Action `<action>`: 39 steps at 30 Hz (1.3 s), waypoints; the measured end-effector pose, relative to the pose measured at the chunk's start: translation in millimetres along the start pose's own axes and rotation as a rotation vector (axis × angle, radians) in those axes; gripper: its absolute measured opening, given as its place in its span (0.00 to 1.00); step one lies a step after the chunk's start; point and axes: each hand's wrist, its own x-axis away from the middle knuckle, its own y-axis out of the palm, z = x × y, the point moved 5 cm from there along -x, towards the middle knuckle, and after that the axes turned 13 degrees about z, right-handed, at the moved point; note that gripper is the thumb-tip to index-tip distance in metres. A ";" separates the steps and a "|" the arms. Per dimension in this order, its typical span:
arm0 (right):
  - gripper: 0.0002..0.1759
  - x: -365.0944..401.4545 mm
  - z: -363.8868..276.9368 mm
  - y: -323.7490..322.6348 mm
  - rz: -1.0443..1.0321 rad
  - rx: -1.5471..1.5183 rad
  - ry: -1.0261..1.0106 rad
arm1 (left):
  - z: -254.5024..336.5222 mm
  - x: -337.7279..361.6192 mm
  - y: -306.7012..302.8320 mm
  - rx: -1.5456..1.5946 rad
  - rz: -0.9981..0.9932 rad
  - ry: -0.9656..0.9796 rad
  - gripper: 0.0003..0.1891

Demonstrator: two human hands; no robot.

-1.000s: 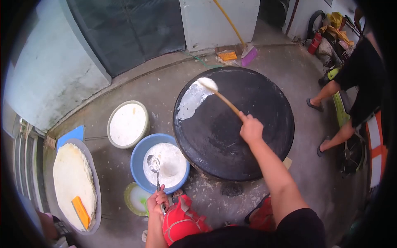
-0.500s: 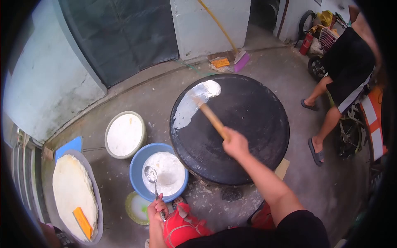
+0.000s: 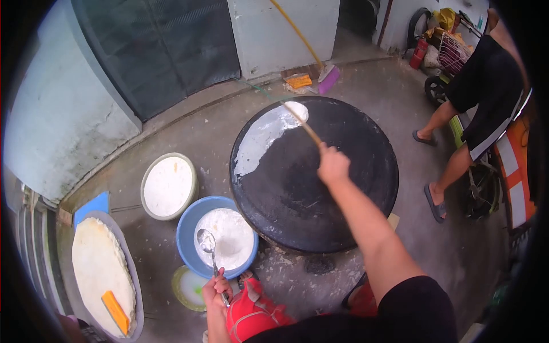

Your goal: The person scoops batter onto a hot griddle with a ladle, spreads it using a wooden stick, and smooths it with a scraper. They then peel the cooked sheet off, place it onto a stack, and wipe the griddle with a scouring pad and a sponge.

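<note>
Reaching over the round black griddle (image 3: 320, 194), a wooden stick (image 3: 309, 131) is gripped near its end by the right hand (image 3: 334, 164), its far end at the white batter (image 3: 258, 138) along the griddle's far left edge. A metal spoon (image 3: 214, 265) is held by its handle in the closed left hand (image 3: 215, 290), its smeared bowl above the blue basin (image 3: 186, 246). Both tools look light and stiff, best grasped by their handles; the batter seems soft, sticky and easily torn where thin.
</note>
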 end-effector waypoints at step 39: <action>0.33 33.7 15.0 -7.7 -0.095 -0.121 0.029 | 11.8 -6.0 0.1 -0.034 0.062 0.066 0.16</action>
